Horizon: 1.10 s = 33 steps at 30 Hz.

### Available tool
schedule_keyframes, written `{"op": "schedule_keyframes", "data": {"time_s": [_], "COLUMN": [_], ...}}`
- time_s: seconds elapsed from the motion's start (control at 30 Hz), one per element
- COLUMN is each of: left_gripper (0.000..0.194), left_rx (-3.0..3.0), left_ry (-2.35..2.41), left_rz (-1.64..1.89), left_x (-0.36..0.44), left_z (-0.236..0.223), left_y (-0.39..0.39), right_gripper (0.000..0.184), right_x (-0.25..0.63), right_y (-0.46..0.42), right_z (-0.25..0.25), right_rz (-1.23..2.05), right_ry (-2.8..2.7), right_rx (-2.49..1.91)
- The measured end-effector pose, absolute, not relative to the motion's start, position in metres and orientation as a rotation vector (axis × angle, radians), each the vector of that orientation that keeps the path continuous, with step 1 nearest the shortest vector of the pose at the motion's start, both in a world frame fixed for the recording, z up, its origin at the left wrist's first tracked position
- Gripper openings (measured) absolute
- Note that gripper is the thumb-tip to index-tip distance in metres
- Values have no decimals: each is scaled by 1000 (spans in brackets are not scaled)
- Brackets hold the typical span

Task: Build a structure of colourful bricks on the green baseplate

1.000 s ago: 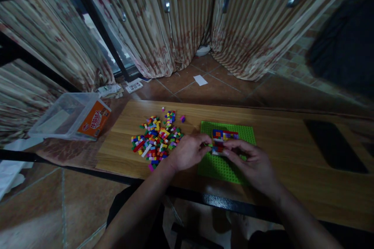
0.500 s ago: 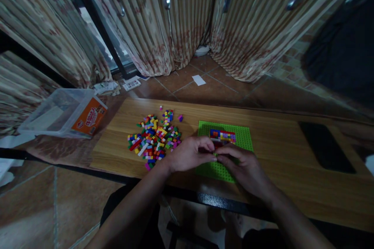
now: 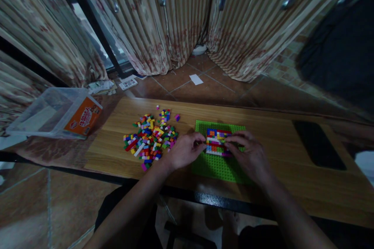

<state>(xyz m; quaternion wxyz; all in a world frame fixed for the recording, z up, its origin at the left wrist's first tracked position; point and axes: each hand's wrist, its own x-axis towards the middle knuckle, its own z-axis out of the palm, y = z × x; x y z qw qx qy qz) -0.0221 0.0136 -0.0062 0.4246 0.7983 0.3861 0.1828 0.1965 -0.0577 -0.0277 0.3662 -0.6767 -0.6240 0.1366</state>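
Note:
A patch of coloured toy bricks, in red, white, blue and orange rows, sits on a green studded baseplate. At the left edge of that patch is my left hand, thumb and index finger nearly together; anything between them is too small to make out. My right hand reaches over the patch's right side, its thumb and fingers pinched close to a small yellow-green spot among the bricks. Whether that spot is a held brick is unclear. The fingers cover part of the patch's right end.
Loose bricks lie in a heap on the wooden table, left of the baseplate. A dark flat slab rests at the right. Beyond the table's left end stands a clear plastic bin with an orange label. Curtains hang behind.
My hands have moved apart from their joined pinch above the baseplate, now at opposite sides of the brick patch. More of the patch shows between them. The view has shifted slightly.

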Motion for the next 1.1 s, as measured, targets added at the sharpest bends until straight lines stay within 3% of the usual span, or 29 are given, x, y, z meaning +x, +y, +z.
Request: {"op": "schedule_keyframes", "data": {"time_s": [0.23,1.1], "left_gripper": [17,18], "left_rx": [2024,2136], "left_ry": [965,953], "left_rz": [422,358], "left_x": [-21,-22], "left_z": [-5,-3], "left_y": [12,10], "right_gripper": [22,13], "right_x": [192,186], "right_y": [-54,-45], "right_z": [-35,-40], "right_rz": [268,494], "right_ry": [-1609,-1414], "right_rx": [-1707,-1616]}}
